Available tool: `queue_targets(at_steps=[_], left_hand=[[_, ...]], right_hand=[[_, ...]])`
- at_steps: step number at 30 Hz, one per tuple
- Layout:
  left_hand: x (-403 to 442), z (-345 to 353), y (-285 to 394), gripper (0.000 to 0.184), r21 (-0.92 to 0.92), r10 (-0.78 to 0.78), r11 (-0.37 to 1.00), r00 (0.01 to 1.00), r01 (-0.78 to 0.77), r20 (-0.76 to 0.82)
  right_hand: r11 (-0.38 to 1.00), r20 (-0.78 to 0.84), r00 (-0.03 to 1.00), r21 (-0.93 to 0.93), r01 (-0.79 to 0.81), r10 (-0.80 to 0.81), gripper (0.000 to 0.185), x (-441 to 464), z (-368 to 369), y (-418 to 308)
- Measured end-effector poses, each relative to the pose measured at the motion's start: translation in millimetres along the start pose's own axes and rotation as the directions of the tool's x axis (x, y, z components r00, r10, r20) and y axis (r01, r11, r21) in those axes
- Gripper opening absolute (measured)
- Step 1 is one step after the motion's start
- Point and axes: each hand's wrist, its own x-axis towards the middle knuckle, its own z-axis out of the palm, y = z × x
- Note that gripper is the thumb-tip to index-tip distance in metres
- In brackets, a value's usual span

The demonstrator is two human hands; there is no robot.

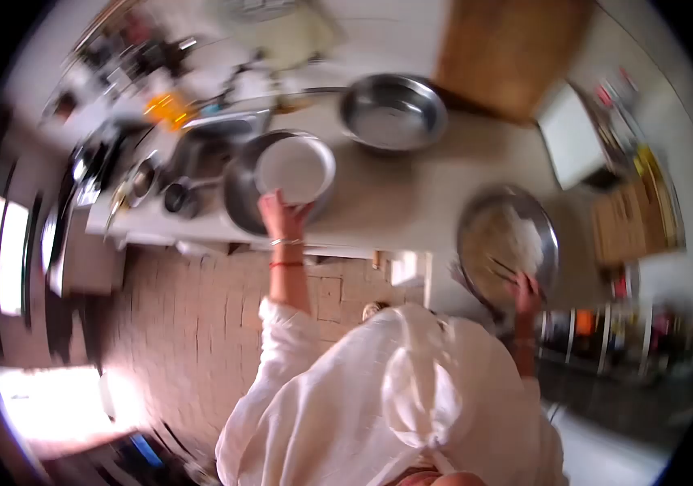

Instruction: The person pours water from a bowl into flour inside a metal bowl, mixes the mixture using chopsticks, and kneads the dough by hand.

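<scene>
A white bowl sits tilted inside or over a large steel bowl on the counter. My left hand is closed on the white bowl's near rim. At the right, another steel bowl holds a tan mass with white powder on its right side. My right hand is at this bowl's near right edge, its fingers closed around a thin dark utensil that reaches into the bowl. The picture is slightly blurred.
A third steel bowl stands at the back of the counter, near a wooden board. The sink lies at the left. A cardboard box and a white box stand at the right.
</scene>
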Motion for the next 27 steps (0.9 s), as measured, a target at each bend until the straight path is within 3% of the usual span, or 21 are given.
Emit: queue_targets(at_steps=[2,3,4,7,9,12,15,16,17,18,21,23,24,27], left_hand=[[-27.0,22.2,-5.2,0.044,0.094,-0.019,0.995,0.999,0.015,0.04],[-33.4,28.8,-11.4,0.051,0.072,-0.08,0.995,0.98,0.068,0.18],[-46.8,43.5,-19.6,0.056,0.02,-0.201,0.979,0.96,0.201,0.194],[-100.4,100.8,-39.7,0.056,0.193,-0.308,0.945,0.916,0.264,0.257],[-129.1,130.4,-59.2,0.052,0.259,-0.389,0.911,0.876,0.321,0.285],[-170.7,166.1,-104.5,0.049,0.416,-0.464,0.855,0.814,0.309,0.35],[-198.7,195.2,-132.7,0.045,0.523,-0.453,0.824,0.809,0.219,0.374],[-206.6,205.3,-139.9,0.043,0.549,-0.435,0.816,0.817,0.18,0.378],[-212.1,212.6,-145.2,0.039,0.561,-0.426,0.812,0.82,0.16,0.383],[-218.7,218.6,-152.1,0.035,0.575,-0.417,0.806,0.824,0.14,0.384],[-232.9,230.6,-173.1,0.035,0.608,-0.37,0.792,0.836,0.056,0.406],[-234.5,228.6,-186.3,0.038,0.666,-0.358,0.746,0.825,-0.029,0.437],[-236.8,229.7,-197.0,0.041,0.611,-0.302,0.789,0.827,-0.063,0.474],[-241.7,230.1,-209.6,0.04,0.617,-0.255,0.758,0.775,-0.211,0.578]], right_hand=[[0.973,0.136,0.977,-0.143,0.181,-0.162,0.02,-13.3,8.6,1.9],[0.928,0.176,0.947,-0.215,0.304,-0.269,0.015,-12.2,9.7,3.6],[0.914,0.162,0.938,-0.227,0.337,-0.305,0.012,-7.2,5.2,10.2],[0.941,0.008,0.963,-0.213,0.263,-0.268,0.013,19.9,-33.1,27.1],[0.976,-0.132,0.97,-0.106,0.192,-0.205,0.014,26.2,-50.7,8.1],[0.951,-0.332,0.892,-0.084,0.296,-0.307,0.013,41.9,-80.1,8.2],[0.859,-0.275,0.834,-0.343,0.38,-0.478,0.01,36.6,-75.1,35.7],[0.718,-0.091,0.791,-0.491,0.493,-0.605,0.011,15.3,-71.7,16.1],[0.695,0.001,0.79,-0.474,0.541,-0.614,0.01,0.9,-65.1,18.6],[0.674,0.094,0.781,-0.448,0.587,-0.617,0.01,-10.8,-60.6,22.7],[0.898,0.023,0.918,-0.198,0.393,-0.396,0.009,-43.3,-52.2,-19.3],[0.894,0.111,0.893,-0.064,0.443,-0.435,0.009,-40.1,-57.2,-1.2],[0.885,0.145,0.875,0.004,0.466,-0.462,0.009,-36.0,-59.8,7.2],[0.978,0.138,0.97,-0.033,0.208,-0.202,0.01,-11.5,-88.2,25.0]])
